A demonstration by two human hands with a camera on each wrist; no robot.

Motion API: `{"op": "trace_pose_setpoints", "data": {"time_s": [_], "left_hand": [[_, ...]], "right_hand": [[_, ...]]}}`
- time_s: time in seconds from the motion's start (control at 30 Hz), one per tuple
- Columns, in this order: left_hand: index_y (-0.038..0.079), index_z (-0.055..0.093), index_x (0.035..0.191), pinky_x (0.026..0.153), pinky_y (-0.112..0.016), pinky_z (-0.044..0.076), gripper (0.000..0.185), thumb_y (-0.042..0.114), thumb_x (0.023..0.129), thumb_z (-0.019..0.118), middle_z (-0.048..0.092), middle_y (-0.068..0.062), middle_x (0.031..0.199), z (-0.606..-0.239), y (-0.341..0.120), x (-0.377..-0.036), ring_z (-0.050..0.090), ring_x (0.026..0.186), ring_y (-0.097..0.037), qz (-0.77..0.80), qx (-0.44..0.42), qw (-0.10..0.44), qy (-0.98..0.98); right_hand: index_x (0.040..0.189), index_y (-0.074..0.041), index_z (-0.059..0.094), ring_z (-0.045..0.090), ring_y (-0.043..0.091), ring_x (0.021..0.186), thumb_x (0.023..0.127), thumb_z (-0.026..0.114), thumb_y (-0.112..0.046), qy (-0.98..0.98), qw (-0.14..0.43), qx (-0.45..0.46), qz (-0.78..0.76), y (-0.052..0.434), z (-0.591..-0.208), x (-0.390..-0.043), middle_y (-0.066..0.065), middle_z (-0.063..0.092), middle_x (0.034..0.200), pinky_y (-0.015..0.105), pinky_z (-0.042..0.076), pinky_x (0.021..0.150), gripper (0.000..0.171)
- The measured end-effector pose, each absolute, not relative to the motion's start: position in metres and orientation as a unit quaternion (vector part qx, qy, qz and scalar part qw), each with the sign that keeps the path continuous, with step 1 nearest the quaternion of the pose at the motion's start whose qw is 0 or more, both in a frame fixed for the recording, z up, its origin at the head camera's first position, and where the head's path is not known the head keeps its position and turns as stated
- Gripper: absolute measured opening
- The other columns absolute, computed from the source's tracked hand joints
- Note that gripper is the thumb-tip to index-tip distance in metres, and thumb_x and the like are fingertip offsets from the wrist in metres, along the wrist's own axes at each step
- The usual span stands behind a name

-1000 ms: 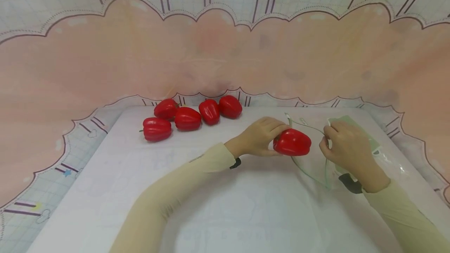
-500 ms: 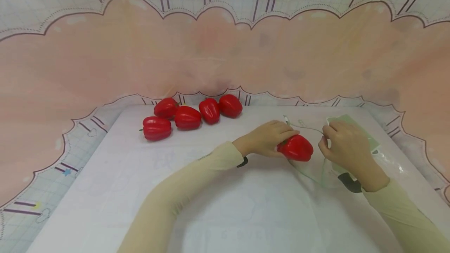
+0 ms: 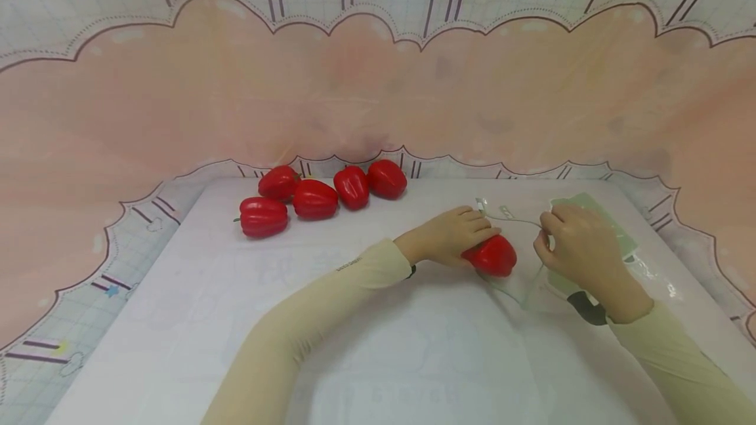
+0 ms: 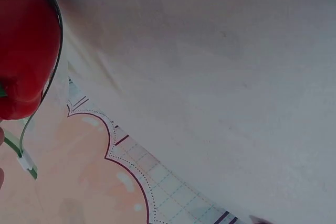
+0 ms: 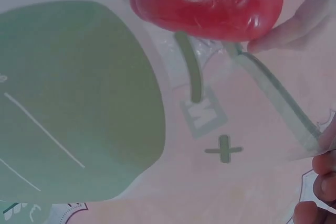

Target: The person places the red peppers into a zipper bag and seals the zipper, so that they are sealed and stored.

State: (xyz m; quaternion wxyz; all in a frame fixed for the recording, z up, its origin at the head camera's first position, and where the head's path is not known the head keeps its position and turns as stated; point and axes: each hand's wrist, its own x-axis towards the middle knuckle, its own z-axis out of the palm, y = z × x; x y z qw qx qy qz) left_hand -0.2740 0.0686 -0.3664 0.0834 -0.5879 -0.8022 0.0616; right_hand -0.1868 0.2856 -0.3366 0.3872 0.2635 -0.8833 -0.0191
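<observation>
The red pepper is shiny & bumpy, w/ a bit of green stem. It lies on its side, low by the white desk, at the open mouth of the clear bag. The left hand grips it from above. The bag is thin, see-thru plastic w/ a big green leaf shape and small green marks on it. Its green rim curves round the pepper. The right hand pinches the bag's top edge and holds the mouth up & open. The rest of the bag lies flat on the desk, under the right hand.
</observation>
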Motion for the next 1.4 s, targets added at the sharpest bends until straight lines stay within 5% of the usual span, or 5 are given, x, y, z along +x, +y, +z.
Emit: {"op": "trace_pose_setpoints", "data": {"time_s": [0.57, 1.1, 1.4], "left_hand": [[0.016, 0.048, 0.136, 0.111, -0.029, 0.033, 0.059, 0.041, 0.086, 0.065, 0.058, 0.002, 0.130, -0.370, 0.070, -0.276, 0.050, 0.122, -0.013, 0.070, -0.585, 0.137, -0.796], [0.014, 0.050, 0.134, 0.111, -0.030, 0.034, 0.054, 0.041, 0.088, 0.062, 0.060, 0.002, 0.129, -0.369, 0.089, -0.267, 0.050, 0.121, -0.013, 0.092, -0.569, 0.085, -0.813], [0.017, 0.057, 0.127, 0.101, -0.023, 0.040, 0.046, 0.045, 0.091, 0.056, 0.063, 0.005, 0.120, -0.378, 0.095, -0.266, 0.052, 0.111, -0.011, 0.130, -0.567, 0.091, -0.808]], "right_hand": [[0.063, -0.002, 0.053, 0.035, 0.018, 0.052, 0.067, 0.059, -0.008, -0.889, 0.373, 0.263, -0.029, 0.281, -0.336, -0.184, 0.006, 0.044, 0.055, 0.027, 0.032, 0.044, 0.009], [0.064, -0.001, 0.054, 0.038, 0.019, 0.053, 0.067, 0.059, -0.008, -0.887, 0.376, 0.267, -0.031, 0.282, -0.335, -0.182, 0.008, 0.046, 0.057, 0.029, 0.036, 0.044, 0.009], [0.064, -0.003, 0.055, 0.039, 0.018, 0.053, 0.064, 0.065, -0.008, -0.890, 0.369, 0.266, -0.038, 0.282, -0.335, -0.182, 0.008, 0.047, 0.056, 0.029, 0.039, 0.044, 0.011]]}}
